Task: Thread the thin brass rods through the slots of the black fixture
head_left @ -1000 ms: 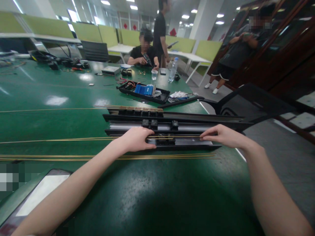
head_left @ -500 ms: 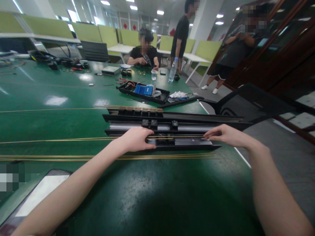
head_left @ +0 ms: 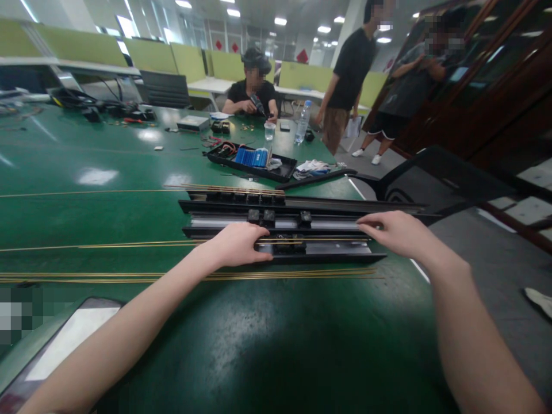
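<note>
Thin brass-coloured rods (head_left: pixel 142 245), a pair or so, lie along the near black channel (head_left: pixel 332 259), over its dark blocks (head_left: pixel 297 242). Likely light, smooth, springy; long overhang should whip or bend easily, so best taken near the blocks, with a second hold further along. Kinking looks the main risk. Long axis runs left-right, roughly parallel to the channel; right ends sit over it, left ends run out of view.

Left hand (head_left: pixel 235 244): grip spread, thumb and fingers straddling the channel over the rods; can't tell if it pinches them. Right hand (head_left: pixel 401 231): grip slightly parted near the channels' right part, nothing visible between fingertips; contact unclear.

Loose rods (head_left: pixel 302 275) lie just in front, on the green worktop (head_left: pixel 241 356). Middle channel (head_left: pixel 336 221), also with blocks, sits behind. Further out: black tray (head_left: pixel 285 172) with a blue item (head_left: pixel 252 157), bottle (head_left: pixel 302 123), seated person (head_left: pixel 254 95) holding a dark tool.
</note>
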Action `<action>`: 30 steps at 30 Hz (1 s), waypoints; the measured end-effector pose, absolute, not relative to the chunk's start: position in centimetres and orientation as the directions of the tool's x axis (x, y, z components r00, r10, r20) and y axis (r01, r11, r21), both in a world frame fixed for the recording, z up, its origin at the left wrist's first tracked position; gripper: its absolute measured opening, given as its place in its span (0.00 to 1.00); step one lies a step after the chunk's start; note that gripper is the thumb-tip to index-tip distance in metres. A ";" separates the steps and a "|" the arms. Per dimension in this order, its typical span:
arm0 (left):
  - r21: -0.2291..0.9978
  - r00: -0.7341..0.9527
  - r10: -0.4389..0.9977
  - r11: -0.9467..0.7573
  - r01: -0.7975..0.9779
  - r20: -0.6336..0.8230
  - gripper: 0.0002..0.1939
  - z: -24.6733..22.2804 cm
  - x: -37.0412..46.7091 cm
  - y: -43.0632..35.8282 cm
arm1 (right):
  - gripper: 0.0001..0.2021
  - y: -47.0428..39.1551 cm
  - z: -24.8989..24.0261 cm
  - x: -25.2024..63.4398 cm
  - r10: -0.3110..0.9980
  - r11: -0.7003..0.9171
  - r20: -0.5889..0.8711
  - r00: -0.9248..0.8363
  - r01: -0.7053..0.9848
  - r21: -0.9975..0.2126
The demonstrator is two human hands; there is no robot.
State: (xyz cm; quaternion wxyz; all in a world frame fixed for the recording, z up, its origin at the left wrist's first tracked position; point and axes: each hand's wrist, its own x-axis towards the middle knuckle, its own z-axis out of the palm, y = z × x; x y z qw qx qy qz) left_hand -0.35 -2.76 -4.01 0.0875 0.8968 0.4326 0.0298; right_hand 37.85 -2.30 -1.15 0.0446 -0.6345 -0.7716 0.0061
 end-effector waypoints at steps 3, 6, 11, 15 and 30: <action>0.171 0.626 0.780 -0.617 0.769 0.001 0.31 -4.1 -0.2 -2.9 | 0.18 -3.1 -1.2 33.8 0.920 0.385 0.147 -0.363 0.908 -0.163; 0.178 0.611 0.791 -0.606 0.775 0.032 0.32 -4.3 0.2 -3.1 | 0.16 -3.5 -2.2 30.9 0.841 0.540 0.182 -0.509 0.802 -0.256; 0.224 0.585 0.807 -0.587 0.778 0.084 0.32 -4.6 1.2 -3.7 | 0.14 -3.6 -3.6 29.6 0.801 0.598 0.204 -0.562 0.762 -0.248; 0.240 0.576 0.808 -0.587 0.773 0.121 0.32 -5.0 1.8 -4.0 | 0.17 -3.8 -4.0 29.4 0.803 0.596 0.197 -0.563 0.764 -0.247; 0.232 0.554 0.817 -0.576 0.784 0.158 0.27 -5.4 1.8 -3.9 | 0.20 -3.9 -4.4 29.4 0.798 0.602 0.190 -0.572 0.770 -0.209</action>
